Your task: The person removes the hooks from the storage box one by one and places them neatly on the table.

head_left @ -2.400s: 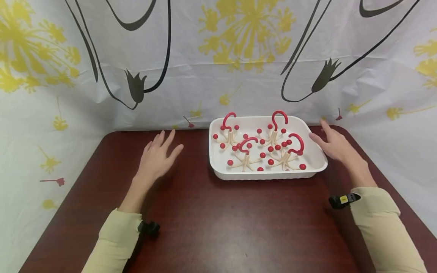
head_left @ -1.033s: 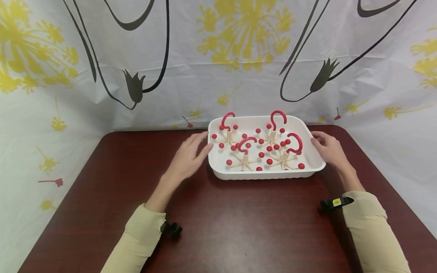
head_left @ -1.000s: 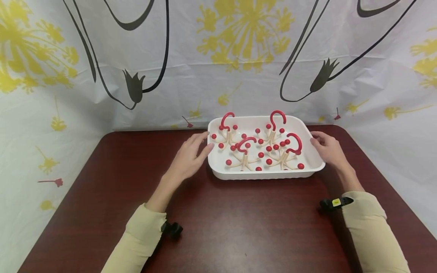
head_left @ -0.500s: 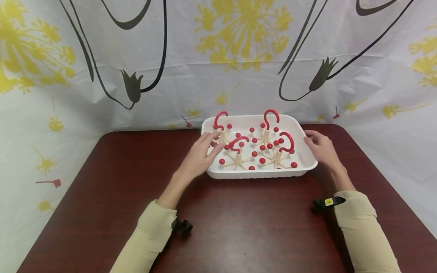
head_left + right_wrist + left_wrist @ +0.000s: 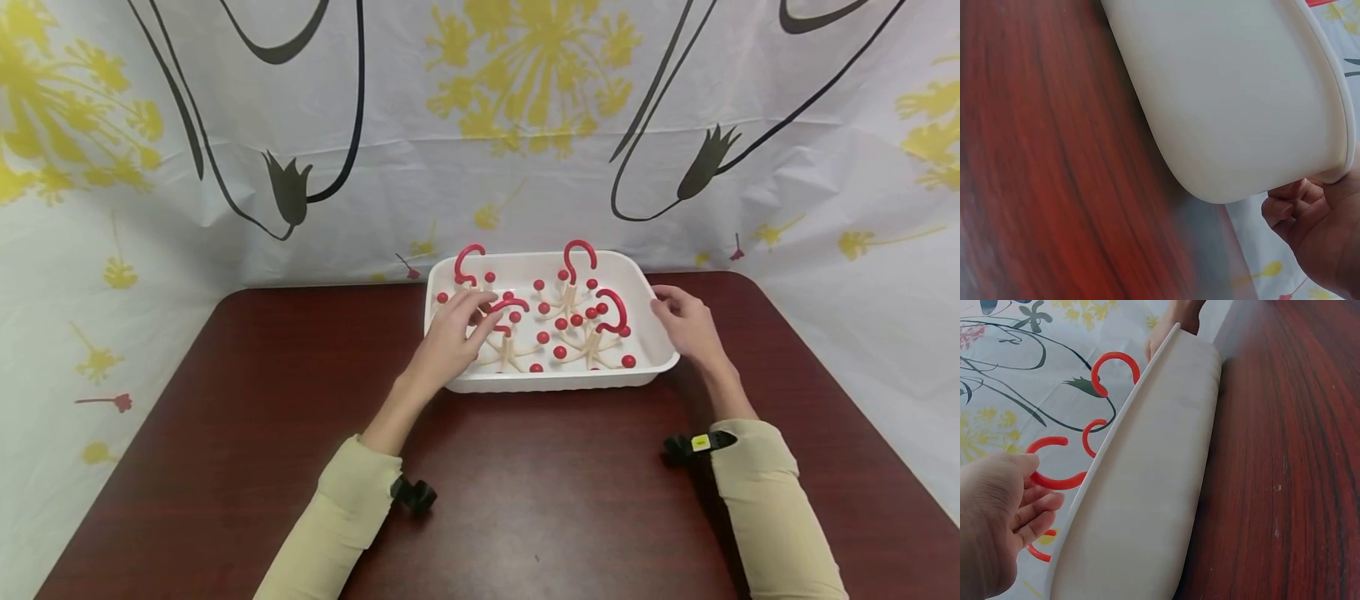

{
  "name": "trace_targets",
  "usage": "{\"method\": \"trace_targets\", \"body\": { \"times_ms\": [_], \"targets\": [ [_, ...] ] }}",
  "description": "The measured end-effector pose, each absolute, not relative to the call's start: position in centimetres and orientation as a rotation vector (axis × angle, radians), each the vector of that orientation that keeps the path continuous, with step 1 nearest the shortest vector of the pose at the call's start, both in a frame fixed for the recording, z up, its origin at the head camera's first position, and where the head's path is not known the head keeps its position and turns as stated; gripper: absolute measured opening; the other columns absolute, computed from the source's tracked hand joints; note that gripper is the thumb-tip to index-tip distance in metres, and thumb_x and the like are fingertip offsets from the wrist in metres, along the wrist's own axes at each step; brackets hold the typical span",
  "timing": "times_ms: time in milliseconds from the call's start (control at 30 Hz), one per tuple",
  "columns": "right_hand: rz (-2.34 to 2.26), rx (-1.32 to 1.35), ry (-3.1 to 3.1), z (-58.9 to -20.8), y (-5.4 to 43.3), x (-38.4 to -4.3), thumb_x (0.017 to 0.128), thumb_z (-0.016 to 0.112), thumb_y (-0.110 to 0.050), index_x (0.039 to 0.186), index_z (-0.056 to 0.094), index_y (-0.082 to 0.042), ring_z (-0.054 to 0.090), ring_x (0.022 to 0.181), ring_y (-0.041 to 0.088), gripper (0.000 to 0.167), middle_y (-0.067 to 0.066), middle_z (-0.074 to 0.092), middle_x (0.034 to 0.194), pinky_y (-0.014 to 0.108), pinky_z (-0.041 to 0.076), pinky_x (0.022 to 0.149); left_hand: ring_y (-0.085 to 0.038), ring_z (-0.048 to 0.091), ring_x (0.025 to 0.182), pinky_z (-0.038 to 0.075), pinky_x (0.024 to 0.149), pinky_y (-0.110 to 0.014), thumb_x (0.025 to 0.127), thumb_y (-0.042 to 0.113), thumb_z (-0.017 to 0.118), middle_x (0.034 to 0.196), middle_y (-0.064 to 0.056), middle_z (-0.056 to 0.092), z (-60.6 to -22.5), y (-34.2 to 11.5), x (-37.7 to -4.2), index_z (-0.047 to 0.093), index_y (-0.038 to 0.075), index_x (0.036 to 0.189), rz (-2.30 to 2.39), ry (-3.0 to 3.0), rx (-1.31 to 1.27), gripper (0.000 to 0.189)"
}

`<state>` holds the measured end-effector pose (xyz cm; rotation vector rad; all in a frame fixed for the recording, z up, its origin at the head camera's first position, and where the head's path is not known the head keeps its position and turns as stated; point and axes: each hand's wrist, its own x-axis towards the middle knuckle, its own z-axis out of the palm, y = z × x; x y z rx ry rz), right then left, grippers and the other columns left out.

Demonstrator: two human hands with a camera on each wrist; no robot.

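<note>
A white rectangular tray (image 5: 555, 382) holds several pieces, each with a curved red hook on top and splayed cream legs tipped with red balls. My left hand (image 5: 447, 342) reaches over the tray's left end with loosely bent fingers. Its thumb and fingertips sit around the hook of the front-left piece (image 5: 507, 354), their tips apart in the head view. In the left wrist view a digit of that hand (image 5: 994, 506) overlaps the red hook (image 5: 1063, 484). My right hand (image 5: 686, 329) grips the tray's right rim, fingers curled under it (image 5: 1325, 228); its thumb is partly hidden.
The tray stands near the back edge of a dark red-brown table (image 5: 465, 517). Behind and beside the table hangs a white cloth (image 5: 450, 192) printed with yellow flowers and dark stems. Black cameras (image 5: 414, 495) are strapped at both wrists.
The tray has slid left, with my right hand moving along at its right rim. My left hand has gone from apart, to the left rim, then over the tray to the front-left hook.
</note>
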<state>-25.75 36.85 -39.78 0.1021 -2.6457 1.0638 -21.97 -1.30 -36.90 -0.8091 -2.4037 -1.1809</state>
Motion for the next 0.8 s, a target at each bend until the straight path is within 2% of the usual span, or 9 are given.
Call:
{"method": "trace_targets", "body": {
  "times_ms": [167, 233, 800],
  "targets": [
    [1.063, 0.108, -2.624, -39.98, 36.41, -25.92, 0.103, 0.052, -0.021, 0.128, 0.062, 0.005, 0.051, 0.069, 0.009, 0.037, 0.018, 0.062, 0.086, 0.018, 0.040, 0.060, -0.020, 0.061, 0.091, 0.056, 0.085, -0.028, 0.097, 0.012, 0.069, 0.104, -0.010, 0.066, -37.05, -1.24, -22.21, 0.069, 0.000, 0.114, -1.193, -2.326, -0.822, 0.021],
    [1.056, 0.097, -2.625, -40.07, 36.36, -25.96, 0.103, 0.052, -0.021, 0.128, 0.062, 0.004, 0.052, 0.072, 0.013, 0.037, 0.018, 0.062, 0.087, 0.018, 0.041, 0.061, -0.020, 0.061, 0.089, 0.056, 0.083, -0.028, 0.097, 0.010, 0.069, 0.101, -0.010, 0.065, -37.03, -1.26, -22.22, 0.069, -0.001, 0.112, -1.200, -2.311, -0.826, 0.020],
    [1.114, 0.053, -2.624, -39.96, 36.19, -25.51, 0.105, 0.051, -0.025, 0.133, 0.061, 0.003, 0.051, 0.075, 0.014, 0.041, 0.020, 0.061, 0.090, 0.019, 0.041, 0.063, -0.019, 0.062, 0.084, 0.056, 0.080, -0.026, 0.094, 0.009, 0.072, 0.097, -0.010, 0.065, -36.23, -1.38, -22.12, 0.070, -0.002, 0.108, -1.200, -2.286, -0.804, 0.017]
  ]
}}
